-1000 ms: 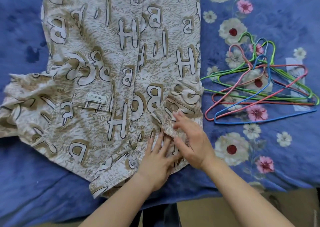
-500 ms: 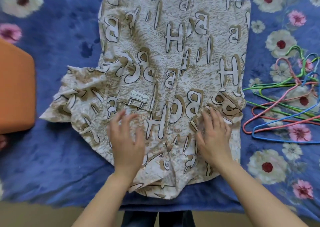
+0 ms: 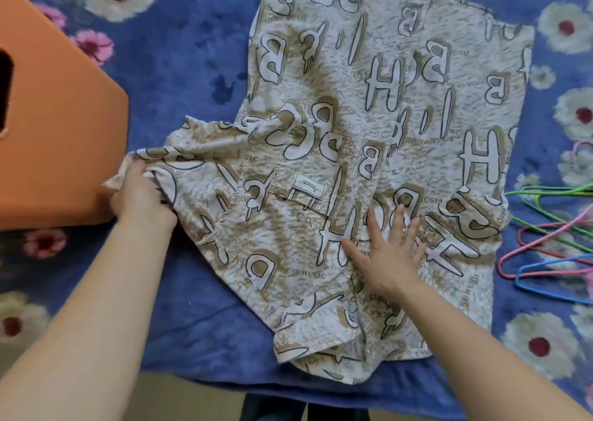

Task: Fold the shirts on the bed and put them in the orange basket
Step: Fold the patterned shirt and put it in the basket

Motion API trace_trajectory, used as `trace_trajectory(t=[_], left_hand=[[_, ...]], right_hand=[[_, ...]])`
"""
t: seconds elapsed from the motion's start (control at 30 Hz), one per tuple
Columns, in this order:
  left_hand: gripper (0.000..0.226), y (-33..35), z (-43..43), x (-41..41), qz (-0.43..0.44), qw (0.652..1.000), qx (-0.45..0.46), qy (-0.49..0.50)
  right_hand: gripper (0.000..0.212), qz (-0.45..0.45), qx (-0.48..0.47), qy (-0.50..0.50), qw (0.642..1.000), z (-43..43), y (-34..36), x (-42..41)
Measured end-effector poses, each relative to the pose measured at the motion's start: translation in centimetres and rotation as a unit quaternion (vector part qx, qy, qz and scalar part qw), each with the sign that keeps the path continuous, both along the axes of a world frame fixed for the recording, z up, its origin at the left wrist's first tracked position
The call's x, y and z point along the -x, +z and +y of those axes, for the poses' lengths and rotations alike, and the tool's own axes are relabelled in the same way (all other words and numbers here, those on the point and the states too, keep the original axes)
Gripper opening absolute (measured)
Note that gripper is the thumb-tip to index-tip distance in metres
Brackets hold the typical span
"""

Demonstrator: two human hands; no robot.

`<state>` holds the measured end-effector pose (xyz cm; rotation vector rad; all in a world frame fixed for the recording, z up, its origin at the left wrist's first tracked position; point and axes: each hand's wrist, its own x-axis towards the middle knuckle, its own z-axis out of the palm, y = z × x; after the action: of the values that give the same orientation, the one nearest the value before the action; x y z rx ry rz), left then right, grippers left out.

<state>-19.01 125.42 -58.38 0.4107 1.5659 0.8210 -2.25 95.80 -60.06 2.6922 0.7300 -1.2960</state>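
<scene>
Shirt of beige and white cotton with big letter print (image 3: 369,131) lies spread flat on blue floral bedspread (image 3: 199,67), collar end toward person, hem end away. Left hand (image 3: 141,199) grips end of shirt's left-side sleeve (image 3: 199,160), fingers curled into fabric, just beside wall of orange basket (image 3: 64,131). Right hand (image 3: 388,253) rests palm down on shirt near collar, fingers straight and spread. Small white label (image 3: 309,187) sits between hands. Coloured wire hangers (image 3: 545,239) lie on bedspread just right of shirt.
</scene>
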Motion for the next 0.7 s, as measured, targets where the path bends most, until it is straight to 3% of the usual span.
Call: trace_trajectory(t=[0.03, 0.13, 0.2, 0.27, 0.3, 0.33, 0.4, 0.47, 0.5, 0.53, 0.57, 0.67, 0.7], left_hand=[[0.007, 0.6, 0.1, -0.1, 0.028, 0.997, -0.032, 0.058], [0.005, 1.8, 0.6, -0.4, 0.078, 0.976, -0.159, 0.129], [0.021, 2.9, 0.5, -0.6, 0.071, 0.954, -0.275, 0.093], [0.018, 3.9, -0.8, -1.2, 0.131, 0.91, -0.392, -0.036], [0.013, 4.6, -2.2, -1.9, 0.182, 0.857, -0.462, -0.138], [0.013, 4.9, -3.7, -2.4, 0.211, 0.781, -0.53, -0.255], [0.016, 4.4, -6.7, -2.7, 0.176, 0.593, -0.597, -0.512], [0.013, 1.6, -8.5, -1.6, 0.177, 0.362, -0.565, -0.72], [0.009, 0.2, -9.0, -0.7, 0.205, 0.28, -0.532, -0.772], [0.014, -0.7, -9.5, 0.1, 0.221, 0.249, -0.509, -0.794], [0.023, -0.9, -9.7, 0.8, 0.222, 0.258, -0.492, -0.801], [0.035, -0.4, -9.7, 1.1, 0.243, 0.409, -0.529, -0.703], [0.041, -0.2, -9.5, 0.8, 0.276, 0.441, -0.532, -0.668]], right_hand=[[0.081, 0.001, 0.004, 0.003, 1.0, 0.2, 0.1, 0.0], [0.081, 0.008, 0.017, 0.005, 1.0, 0.3, 0.3, 0.0], [0.081, 0.012, 0.022, 0.006, 1.0, 0.5, 0.3, -0.1], [0.081, 0.012, 0.024, 0.008, 1.0, 0.6, 0.2, -0.1], [0.081, 0.011, 0.024, 0.009, 1.0, 0.6, 0.2, -0.1], [0.081, 0.011, 0.023, 0.009, 1.0, 0.6, 0.2, -0.1], [0.08, 0.013, 0.022, 0.008, 1.0, 0.5, 0.2, -0.1], [0.08, 0.013, 0.019, 0.008, 1.0, 0.4, 0.2, 0.0], [0.08, 0.013, 0.015, 0.006, 1.0, 0.4, 0.2, 0.0], [0.08, 0.013, 0.01, 0.002, 1.0, 0.4, 0.2, 0.0], [0.08, 0.01, 0.006, 0.001, 1.0, 0.4, 0.2, 0.0], [0.079, 0.001, 0.002, 0.001, 1.0, 0.3, -0.1, 0.0], [0.079, -0.001, 0.001, 0.001, 1.0, 0.3, -0.2, 0.0]])
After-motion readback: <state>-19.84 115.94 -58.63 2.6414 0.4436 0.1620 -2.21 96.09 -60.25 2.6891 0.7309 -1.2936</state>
